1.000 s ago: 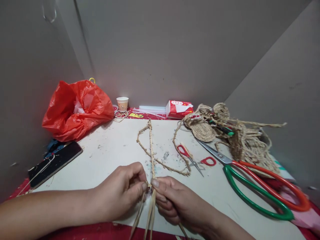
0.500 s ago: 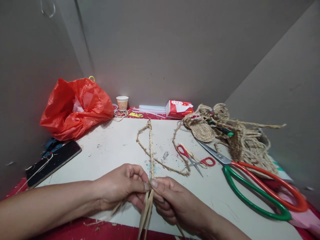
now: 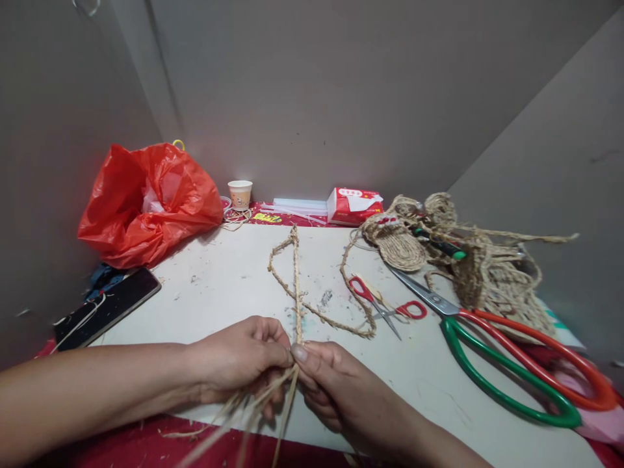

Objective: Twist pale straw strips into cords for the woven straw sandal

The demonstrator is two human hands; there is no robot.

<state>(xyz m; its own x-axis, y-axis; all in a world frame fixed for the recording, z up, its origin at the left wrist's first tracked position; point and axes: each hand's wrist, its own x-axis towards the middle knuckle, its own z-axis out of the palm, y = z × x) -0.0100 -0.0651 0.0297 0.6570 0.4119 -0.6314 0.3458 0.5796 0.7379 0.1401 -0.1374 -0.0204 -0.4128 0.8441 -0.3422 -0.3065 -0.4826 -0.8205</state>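
The left hand and right hand hide the near end of the braid — just where they meet. Below the left hand, the strands partly blur and leave the bottom edge. Beyond it, the depths of the bag are unclear; beyond the right hand, print on the pack — too small to read.

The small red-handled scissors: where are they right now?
In the head view, the small red-handled scissors lie right of centre on the white work surface, at the right-hand bend of the braided fibre cord, left of the large shears.
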